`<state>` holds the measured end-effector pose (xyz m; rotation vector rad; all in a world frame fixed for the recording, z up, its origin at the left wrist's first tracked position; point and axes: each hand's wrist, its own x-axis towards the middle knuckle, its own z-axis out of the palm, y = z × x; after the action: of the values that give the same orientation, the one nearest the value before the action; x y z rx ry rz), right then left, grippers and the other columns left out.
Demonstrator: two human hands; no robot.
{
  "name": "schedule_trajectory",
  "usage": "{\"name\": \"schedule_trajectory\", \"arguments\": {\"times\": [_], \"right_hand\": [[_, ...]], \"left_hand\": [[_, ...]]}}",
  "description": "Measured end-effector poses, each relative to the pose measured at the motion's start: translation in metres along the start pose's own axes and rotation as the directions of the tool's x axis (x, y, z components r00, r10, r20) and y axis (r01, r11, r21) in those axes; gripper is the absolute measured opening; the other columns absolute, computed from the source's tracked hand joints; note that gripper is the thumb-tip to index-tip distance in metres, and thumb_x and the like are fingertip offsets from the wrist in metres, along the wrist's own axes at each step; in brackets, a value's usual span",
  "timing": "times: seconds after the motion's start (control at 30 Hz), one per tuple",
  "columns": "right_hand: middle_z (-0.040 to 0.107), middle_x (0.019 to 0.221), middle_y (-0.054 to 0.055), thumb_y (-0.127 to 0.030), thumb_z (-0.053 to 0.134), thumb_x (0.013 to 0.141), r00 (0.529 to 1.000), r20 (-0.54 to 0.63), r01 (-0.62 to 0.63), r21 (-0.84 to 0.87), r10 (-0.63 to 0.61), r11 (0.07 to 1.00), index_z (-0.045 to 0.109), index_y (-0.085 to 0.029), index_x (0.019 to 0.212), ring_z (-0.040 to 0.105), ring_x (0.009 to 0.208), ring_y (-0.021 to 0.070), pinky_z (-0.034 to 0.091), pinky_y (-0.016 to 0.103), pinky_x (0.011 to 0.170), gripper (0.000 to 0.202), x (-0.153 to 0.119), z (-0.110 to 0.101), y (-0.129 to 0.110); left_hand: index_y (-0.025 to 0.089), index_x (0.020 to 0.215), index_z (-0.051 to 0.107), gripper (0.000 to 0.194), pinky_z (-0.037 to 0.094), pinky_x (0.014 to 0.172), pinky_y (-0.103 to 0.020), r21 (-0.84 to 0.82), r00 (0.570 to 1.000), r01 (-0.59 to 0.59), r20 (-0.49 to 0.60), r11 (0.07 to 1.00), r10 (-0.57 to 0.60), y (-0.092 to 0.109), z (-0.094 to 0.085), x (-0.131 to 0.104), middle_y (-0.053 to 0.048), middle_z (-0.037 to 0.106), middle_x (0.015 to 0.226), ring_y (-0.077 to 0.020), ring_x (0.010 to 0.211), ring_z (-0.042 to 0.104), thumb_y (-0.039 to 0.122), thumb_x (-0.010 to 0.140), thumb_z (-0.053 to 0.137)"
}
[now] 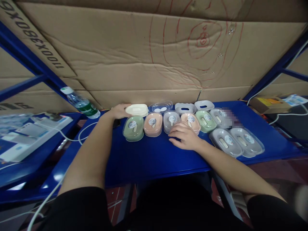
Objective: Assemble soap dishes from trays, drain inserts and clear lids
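Note:
At the back left, my left hand (119,111) has its fingers closed on the left end of a cream oval soap dish (138,109). My right hand (183,136) lies palm down with fingers stretched out and the thumb apart, at the front edges of a grey lidded soap box (171,118) and a pink one (195,123); nothing shows in its grip. Left of these stand another pink box (153,125) and a green box (133,129), both with clear lids and round labels. To their right is a second green box (206,121).
Behind the row lie a clear lid (160,107) with white ovals and two grey slotted pieces (185,108). Grey lidded boxes (226,142) stand at right on the blue table (149,160). A water bottle (83,104) leans at left near a white cable. Cardboard (120,48) walls the back.

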<state>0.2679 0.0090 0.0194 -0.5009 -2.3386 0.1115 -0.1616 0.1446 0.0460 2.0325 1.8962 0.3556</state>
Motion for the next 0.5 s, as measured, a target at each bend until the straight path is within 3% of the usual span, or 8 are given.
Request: {"name": "schedule_trajectory", "arguments": {"times": [0.17, 0.3, 0.5], "right_hand": [[0.083, 0.099, 0.006, -0.036, 0.069, 0.106, 0.999, -0.052, -0.009, 0.005, 0.009, 1.000, 0.081, -0.025, 0.104, 0.076, 0.097, 0.0241, 0.062, 0.045, 0.092, 0.017, 0.000, 0.000, -0.001], [0.084, 0.100, 0.006, -0.037, 0.069, 0.105, 0.997, -0.047, -0.055, 0.021, 0.056, 0.998, 0.081, -0.027, 0.104, 0.077, 0.097, 0.0246, 0.062, 0.046, 0.092, 0.016, 0.000, 0.001, 0.001], [0.084, 0.102, 0.007, -0.036, 0.071, 0.105, 0.994, -0.092, -0.058, 0.022, 0.060, 0.998, 0.080, -0.026, 0.109, 0.078, 0.098, 0.0260, 0.063, 0.047, 0.090, 0.014, 0.000, -0.002, 0.002]], "left_hand": [[0.012, 0.141, 0.075, 0.096, 0.047, 0.126, -0.048, -0.082, 0.987, 0.008, -0.157, 0.997, -0.021, 0.001, -0.007, -0.013, -0.021, 0.067, 0.156, -0.0415, 0.147, 0.062, 0.062, 0.061, 0.094], [0.015, 0.140, 0.077, 0.086, 0.050, 0.125, -0.047, -0.122, 0.959, -0.011, -0.284, 0.993, -0.024, 0.007, -0.009, -0.021, -0.018, 0.068, 0.155, -0.0392, 0.142, 0.066, 0.058, 0.068, 0.094], [0.014, 0.134, 0.079, 0.088, 0.046, 0.131, -0.049, -0.095, 0.917, -0.114, -0.393, 0.989, 0.068, 0.027, -0.011, -0.030, -0.019, 0.071, 0.147, -0.0390, 0.141, 0.067, 0.064, 0.064, 0.099]]}}
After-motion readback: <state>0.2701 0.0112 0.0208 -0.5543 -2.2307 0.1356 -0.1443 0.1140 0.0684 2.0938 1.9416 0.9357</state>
